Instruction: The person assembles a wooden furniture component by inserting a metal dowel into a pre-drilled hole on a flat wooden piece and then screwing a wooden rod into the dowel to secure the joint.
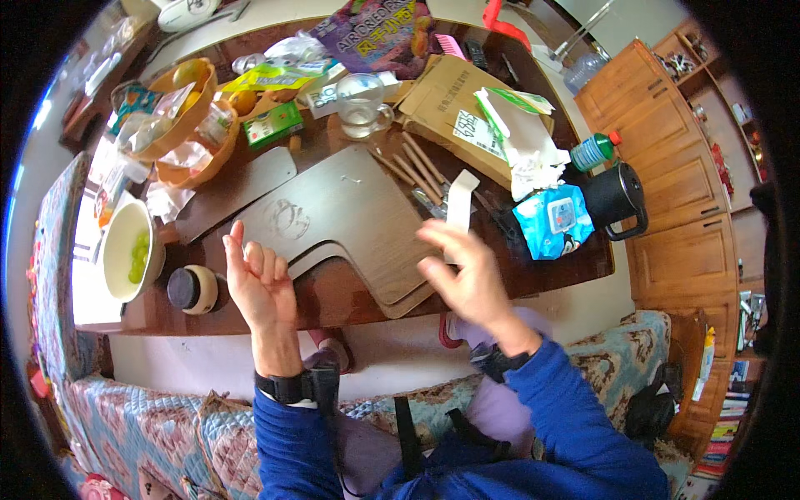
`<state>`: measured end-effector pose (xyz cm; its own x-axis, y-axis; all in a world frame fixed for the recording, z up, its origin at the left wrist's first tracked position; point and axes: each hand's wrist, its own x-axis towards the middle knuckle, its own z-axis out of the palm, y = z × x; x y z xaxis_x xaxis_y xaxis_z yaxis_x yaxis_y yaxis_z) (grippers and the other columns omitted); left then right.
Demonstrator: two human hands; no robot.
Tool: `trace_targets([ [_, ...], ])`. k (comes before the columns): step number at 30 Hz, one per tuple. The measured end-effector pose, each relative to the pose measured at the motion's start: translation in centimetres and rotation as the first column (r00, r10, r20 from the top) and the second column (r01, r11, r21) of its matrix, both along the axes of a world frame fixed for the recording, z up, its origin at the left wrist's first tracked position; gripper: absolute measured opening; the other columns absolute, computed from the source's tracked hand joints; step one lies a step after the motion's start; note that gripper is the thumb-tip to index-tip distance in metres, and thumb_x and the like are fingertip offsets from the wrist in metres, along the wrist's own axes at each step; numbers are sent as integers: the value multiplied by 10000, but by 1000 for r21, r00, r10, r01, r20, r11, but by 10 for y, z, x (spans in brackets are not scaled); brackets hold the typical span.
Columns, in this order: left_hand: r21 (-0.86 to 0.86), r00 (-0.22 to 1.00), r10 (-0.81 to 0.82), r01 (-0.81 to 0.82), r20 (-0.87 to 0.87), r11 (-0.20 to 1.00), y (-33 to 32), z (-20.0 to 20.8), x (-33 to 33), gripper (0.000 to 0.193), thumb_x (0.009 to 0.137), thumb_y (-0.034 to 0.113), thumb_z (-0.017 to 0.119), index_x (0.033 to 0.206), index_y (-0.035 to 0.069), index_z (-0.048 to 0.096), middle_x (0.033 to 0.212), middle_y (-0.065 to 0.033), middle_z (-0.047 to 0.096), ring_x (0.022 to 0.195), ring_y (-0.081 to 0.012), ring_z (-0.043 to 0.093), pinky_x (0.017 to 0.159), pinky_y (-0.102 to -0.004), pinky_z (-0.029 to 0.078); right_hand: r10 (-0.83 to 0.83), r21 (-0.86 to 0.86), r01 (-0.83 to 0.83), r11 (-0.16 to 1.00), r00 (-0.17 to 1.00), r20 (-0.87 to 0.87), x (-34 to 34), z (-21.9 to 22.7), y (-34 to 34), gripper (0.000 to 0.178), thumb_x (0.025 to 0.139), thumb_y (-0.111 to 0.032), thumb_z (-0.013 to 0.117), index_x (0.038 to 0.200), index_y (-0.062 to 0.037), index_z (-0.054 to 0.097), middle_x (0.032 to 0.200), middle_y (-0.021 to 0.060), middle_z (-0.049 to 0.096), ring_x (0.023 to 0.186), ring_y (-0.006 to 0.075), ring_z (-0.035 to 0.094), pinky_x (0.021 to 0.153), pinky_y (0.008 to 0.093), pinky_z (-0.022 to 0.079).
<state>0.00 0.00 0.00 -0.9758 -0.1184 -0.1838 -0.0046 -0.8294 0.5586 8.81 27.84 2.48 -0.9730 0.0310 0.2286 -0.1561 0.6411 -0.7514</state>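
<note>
My left hand (265,287) is raised over the near table edge, palm up. Its thumb and index finger come together and the other fingers curl in; anything pinched there is too small to make out. My right hand (471,279), slightly blurred, hovers with thumb and fingers apart over the lower end of a white strip (461,200). Between the hands lie stacked wood-grain panels (367,225), the front one with a curved cut-out. A narrower panel (242,196) lies behind them at the left. Several brown rods (423,158) rest beyond the panels.
Left stand a bowl of green grapes (125,258), a dark-lidded jar (192,289) and a two-tier fruit basket (179,108). Behind are a glass mug (364,108) and a cardboard box (458,108). Blue wipes (554,221), a black kettle (617,200) and a green bottle (593,152) stand right.
</note>
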Motion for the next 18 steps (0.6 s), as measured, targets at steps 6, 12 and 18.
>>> trace_targets([
  [6, -176, 994, 50, -32, 96, 984, -39, -6, 1, 331, 1085, 305, 571, 1322, 76, 590, 776, 44, 615, 567, -45, 436, 549, -219, 362, 50, 660, -117, 743, 992, 119, -9, -24, 67, 421, 884, -305, 769, 1239, -83, 720, 1390, 122, 623, 1373, 342, 478, 1129, 515, 355],
  [12, -188, 993, 107, -96, 52, 978, -44, -8, 5, 270, 1074, 248, 598, 1285, 81, 619, 814, 43, 599, 572, -41, 432, 551, -219, 368, -173, 824, 162, 542, 982, -80, -41, -2, 72, 397, 853, -243, 786, 1199, -61, 722, 1267, 129, 659, 1283, 357, 527, 1095, 535, 340],
  [18, -582, 990, 137, -109, 6, 806, -50, -20, 0, 292, 1039, 164, 647, 1304, 47, 606, 1004, 3, 615, 867, -74, 570, 784, -217, 487, -30, 657, -95, 748, 984, 176, -109, -6, -6, 578, 823, -420, 794, 1262, -57, 697, 1240, 145, 702, 1161, 348, 646, 976, 483, 496],
])
